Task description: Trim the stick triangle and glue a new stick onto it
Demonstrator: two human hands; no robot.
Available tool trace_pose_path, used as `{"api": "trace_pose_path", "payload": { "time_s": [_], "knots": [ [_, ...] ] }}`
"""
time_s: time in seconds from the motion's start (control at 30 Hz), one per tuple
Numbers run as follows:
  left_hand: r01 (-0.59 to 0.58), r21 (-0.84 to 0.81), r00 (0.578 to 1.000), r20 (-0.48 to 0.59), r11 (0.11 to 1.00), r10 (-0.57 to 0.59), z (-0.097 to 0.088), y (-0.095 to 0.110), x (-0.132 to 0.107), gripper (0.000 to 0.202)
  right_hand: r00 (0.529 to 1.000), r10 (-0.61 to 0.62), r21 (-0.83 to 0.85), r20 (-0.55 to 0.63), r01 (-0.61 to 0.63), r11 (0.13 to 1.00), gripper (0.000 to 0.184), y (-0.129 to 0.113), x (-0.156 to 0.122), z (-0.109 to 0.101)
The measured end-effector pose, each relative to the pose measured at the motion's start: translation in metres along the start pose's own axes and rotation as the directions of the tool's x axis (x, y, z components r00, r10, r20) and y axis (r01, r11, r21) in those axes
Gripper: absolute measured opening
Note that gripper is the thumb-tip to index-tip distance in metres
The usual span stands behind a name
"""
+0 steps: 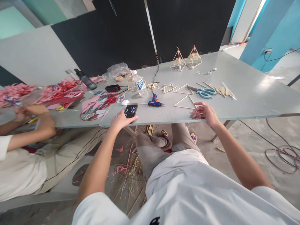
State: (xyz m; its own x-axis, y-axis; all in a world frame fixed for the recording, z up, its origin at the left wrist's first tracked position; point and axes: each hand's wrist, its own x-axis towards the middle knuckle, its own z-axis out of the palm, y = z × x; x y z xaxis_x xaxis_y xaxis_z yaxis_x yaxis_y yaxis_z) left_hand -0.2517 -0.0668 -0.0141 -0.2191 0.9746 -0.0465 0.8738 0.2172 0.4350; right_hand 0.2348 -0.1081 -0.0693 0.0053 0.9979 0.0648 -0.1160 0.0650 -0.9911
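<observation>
My left hand (122,120) is closed around the near left edge of a smartphone (130,111) with its screen lit, at the table's front edge. The thumb stretches along the phone's lower end. My right hand (205,113) rests at the table edge with its fingers apart, by the right corner of a triangle of thin sticks (182,102); whether they touch it I cannot tell. Between my hands lies a blue glue gun (155,101) with its cord running back. Blue-handled scissors (204,92) lie beyond my right hand.
Two stick pyramids (178,61) stand at the back. A plastic bottle (140,83) stands behind the glue gun. Loose sticks (222,90) lie at right, pink and red cut-outs (98,104) at left. A co-worker's hands (35,112) are at far left. Sticks (131,175) litter the floor.
</observation>
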Motion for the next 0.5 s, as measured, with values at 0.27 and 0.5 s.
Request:
{"api": "trace_pose_path", "payload": {
  "time_s": [0.27, 0.5],
  "knots": [
    [0.001, 0.31, 0.998, -0.057, 0.951, 0.018, 0.003, 0.011, -0.007, 0.094, 1.0, -0.002, -0.005, -0.005, 0.002, 1.0, 0.052, 0.0, 0.0, 0.0],
    [-0.011, 0.383, 0.987, -0.143, 0.924, 0.071, 0.006, 0.01, -0.015, 0.104, 1.0, -0.01, 0.002, 0.005, 0.01, 1.0, 0.051, 0.001, 0.0, -0.001]
  ]
}}
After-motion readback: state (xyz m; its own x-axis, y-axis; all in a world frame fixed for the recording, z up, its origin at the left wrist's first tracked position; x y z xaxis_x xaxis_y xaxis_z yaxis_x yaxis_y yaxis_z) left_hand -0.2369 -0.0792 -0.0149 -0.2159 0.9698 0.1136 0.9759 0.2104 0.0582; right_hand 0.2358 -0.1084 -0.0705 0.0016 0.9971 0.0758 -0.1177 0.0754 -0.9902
